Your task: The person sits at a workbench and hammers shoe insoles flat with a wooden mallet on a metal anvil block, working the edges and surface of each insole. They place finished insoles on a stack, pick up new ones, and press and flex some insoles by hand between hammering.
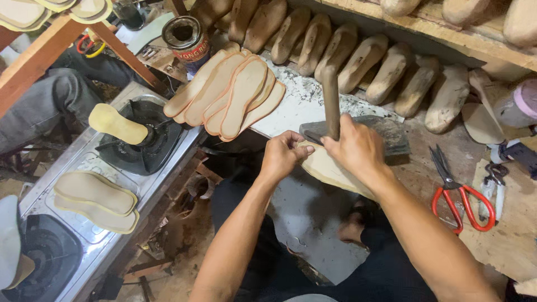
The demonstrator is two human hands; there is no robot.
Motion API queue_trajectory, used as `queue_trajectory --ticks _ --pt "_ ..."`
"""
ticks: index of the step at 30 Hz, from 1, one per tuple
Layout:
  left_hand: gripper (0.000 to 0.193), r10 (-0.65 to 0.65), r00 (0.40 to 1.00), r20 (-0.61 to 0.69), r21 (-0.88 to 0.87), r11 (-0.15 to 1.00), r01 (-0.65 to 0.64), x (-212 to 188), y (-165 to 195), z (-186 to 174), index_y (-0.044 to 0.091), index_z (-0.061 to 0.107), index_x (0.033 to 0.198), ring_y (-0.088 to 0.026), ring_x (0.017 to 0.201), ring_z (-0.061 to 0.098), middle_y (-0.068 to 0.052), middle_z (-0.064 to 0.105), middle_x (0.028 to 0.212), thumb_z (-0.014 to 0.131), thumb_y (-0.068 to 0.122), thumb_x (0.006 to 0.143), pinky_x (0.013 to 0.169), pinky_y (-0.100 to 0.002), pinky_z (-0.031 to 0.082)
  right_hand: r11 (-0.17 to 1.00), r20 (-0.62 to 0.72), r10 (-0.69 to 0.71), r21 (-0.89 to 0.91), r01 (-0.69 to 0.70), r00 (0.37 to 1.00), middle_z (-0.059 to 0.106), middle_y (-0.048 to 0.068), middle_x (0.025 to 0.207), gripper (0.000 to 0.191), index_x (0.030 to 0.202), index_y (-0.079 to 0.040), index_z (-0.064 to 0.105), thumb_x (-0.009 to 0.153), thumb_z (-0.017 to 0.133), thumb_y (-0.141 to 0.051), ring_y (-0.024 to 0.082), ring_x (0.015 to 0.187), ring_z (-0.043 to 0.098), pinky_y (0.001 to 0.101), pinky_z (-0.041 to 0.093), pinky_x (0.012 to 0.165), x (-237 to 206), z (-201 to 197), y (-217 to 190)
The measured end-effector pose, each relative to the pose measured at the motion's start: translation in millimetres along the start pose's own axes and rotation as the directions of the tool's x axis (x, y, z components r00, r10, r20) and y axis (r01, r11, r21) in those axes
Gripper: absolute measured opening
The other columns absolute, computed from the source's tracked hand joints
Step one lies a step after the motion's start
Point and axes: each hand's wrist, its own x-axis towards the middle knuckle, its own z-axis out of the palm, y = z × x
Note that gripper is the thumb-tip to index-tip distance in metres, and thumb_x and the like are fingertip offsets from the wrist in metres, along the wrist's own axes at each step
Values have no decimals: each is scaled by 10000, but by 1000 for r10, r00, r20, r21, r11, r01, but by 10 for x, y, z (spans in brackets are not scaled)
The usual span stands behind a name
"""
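Right grip (358, 146) around hammer (331, 95), left (281, 155) on insole (330, 168).

Shoemaking workshop: row of wooden shoe lasts (363, 64), stacked insoles (235, 92), glue tin (186, 39), red-handled scissors (461, 196) on worn bench (503, 246).

One view only, from a camera worn on the head. It looks steeply down and slightly forward over the person's own forearms, which enter from the bottom edge and meet near centre frame. The hands sit close to the lens, at arm's reach. The worktop (503, 235) fills the right and centre. Its far edge meets a shelf (447, 33) that runs along the top of frame. A gas stove (84, 162) occupies the near left, lower than the worktop. The person's lap lies at the bottom centre. No second view exists for comparison.
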Motion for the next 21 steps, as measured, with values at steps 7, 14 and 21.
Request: queue_trajectory --ticks 7,14,21 --pt "345 6 994 -105 67 998 1 -18 -47 7 -40 691 938 -73 635 630 -36 692 712 901 152 743 580 -249 537 999 92 -36 -32 39 995 692 211 712 474 1009 -22 576 827 783 -408 441 678 699 562 544 642 49 31 -75" --pt "308 -76 997 7 -188 979 76 36 -155 -19 -45 696 968 -87 657 635 -56 714 800 874 139 797 580 -246 526 999 144 47 5 -48 988 714 220 748 473 983 -32 593 794 801 -412 433 715 711 545 558 699 69 -114 -42" --pt "302 -14 1000 -24 82 997 16 25 36 -5 -35 729 907 -84 594 639 -62 715 692 888 174 758 541 -260 519 999 147 3 35 -8 989 716 215 771 500 992 -22 605 762 823 -409 449 770 702 566 544 708 272 -17 -82"
